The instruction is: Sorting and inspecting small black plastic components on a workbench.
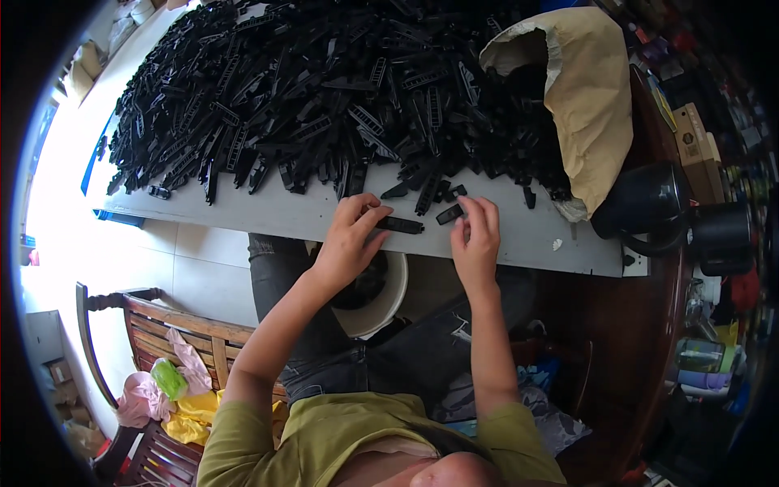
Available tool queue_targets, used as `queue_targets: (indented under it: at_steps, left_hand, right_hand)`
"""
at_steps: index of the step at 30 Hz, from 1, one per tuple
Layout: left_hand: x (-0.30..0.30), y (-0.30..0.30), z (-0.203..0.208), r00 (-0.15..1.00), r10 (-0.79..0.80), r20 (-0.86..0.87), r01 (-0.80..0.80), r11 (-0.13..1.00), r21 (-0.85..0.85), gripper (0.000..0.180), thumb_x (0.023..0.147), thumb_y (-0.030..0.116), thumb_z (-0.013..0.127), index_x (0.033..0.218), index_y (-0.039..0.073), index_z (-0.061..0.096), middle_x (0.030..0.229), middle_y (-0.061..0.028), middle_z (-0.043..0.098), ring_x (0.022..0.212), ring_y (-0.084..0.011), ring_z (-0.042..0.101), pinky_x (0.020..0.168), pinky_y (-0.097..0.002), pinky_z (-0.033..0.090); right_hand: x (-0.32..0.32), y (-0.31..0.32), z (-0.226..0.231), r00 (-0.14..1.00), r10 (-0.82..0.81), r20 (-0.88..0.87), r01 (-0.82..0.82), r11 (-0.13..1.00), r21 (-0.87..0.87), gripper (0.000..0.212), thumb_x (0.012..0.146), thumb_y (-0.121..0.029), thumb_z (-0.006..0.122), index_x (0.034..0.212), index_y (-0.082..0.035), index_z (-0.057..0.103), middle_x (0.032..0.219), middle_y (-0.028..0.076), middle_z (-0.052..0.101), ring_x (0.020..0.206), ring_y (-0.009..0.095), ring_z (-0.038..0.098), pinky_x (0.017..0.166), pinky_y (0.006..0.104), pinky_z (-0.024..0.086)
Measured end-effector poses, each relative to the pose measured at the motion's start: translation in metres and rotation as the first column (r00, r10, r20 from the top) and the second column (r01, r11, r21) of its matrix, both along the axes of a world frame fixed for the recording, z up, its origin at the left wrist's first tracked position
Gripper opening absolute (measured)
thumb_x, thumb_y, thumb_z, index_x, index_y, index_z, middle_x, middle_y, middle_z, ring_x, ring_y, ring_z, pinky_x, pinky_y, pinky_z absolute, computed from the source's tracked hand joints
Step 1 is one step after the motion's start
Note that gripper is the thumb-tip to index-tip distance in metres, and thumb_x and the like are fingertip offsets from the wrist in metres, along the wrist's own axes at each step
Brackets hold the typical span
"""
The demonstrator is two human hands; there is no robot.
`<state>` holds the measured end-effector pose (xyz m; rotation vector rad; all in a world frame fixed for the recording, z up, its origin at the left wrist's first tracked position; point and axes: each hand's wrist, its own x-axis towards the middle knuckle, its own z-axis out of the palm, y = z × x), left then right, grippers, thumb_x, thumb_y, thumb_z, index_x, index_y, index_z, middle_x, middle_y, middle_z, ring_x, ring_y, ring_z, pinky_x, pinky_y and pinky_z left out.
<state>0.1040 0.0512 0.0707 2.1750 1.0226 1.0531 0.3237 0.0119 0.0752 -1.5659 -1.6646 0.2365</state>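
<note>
My left hand (347, 242) is closed, its thumb and fingers pinching one end of a long black plastic piece (403, 226) over the front edge of the table. A shorter black plastic piece (448, 214) is pinched between the thumb and fingertips of my right hand (477, 235). The two pieces are a small gap apart, their ends facing each other. Just beyond my hands a big heap of similar black plastic parts (308, 97) covers the tabletop, many with ladder-like slots. A few loose parts (426, 195) lie close to my fingers.
A crumpled brown paper sack (596, 105) lies open at the right of the grey table (519, 243). Dark mugs (649, 203) stand by its right end. Below the table edge, between my legs, is a white bucket (395, 292). A wooden bench (182, 329) with cloths stands at the left.
</note>
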Motion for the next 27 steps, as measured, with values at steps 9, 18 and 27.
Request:
queue_targets:
  at_steps: [9,18,27]
  left_hand:
    - [-0.003,0.005,0.000,0.998,-0.059,-0.007,0.059,0.998,0.006,0.026,0.072,-0.001,0.072,0.095,0.004,0.062,0.096,-0.0103,0.058,0.091,-0.0304,0.055,0.079,-0.0372,0.047]
    - [-0.009,0.009,0.002,0.989,-0.147,-0.003,0.147,0.989,-0.035,0.026,0.071,0.000,0.072,0.095,0.004,0.063,0.094,-0.0100,0.061,0.089,-0.0304,0.058,0.078,-0.0373,0.048]
    - [-0.009,0.019,0.000,0.968,-0.242,0.061,0.248,0.960,-0.129,0.023,0.070,0.001,0.073,0.093,0.003,0.068,0.094,-0.0104,0.065,0.092,-0.0297,0.060,0.080,-0.0371,0.050]
  right_hand:
    - [-0.030,0.001,0.000,0.872,-0.292,0.393,0.368,0.921,-0.131,0.033,0.087,-0.019,0.064,0.115,-0.006,0.053,0.102,0.011,0.057,0.089,0.031,0.061,0.072,0.0416,0.051]
    - [-0.035,-0.014,0.011,0.975,0.161,-0.156,-0.180,0.977,-0.114,0.033,0.076,0.002,0.072,0.107,0.001,0.063,0.095,0.011,0.060,0.075,0.020,0.061,0.066,0.0304,0.050]
    - [-0.009,0.002,0.018,0.921,0.314,-0.230,-0.379,0.859,-0.344,0.026,0.072,0.000,0.076,0.097,0.003,0.068,0.093,0.008,0.063,0.074,0.016,0.062,0.063,0.0269,0.050]
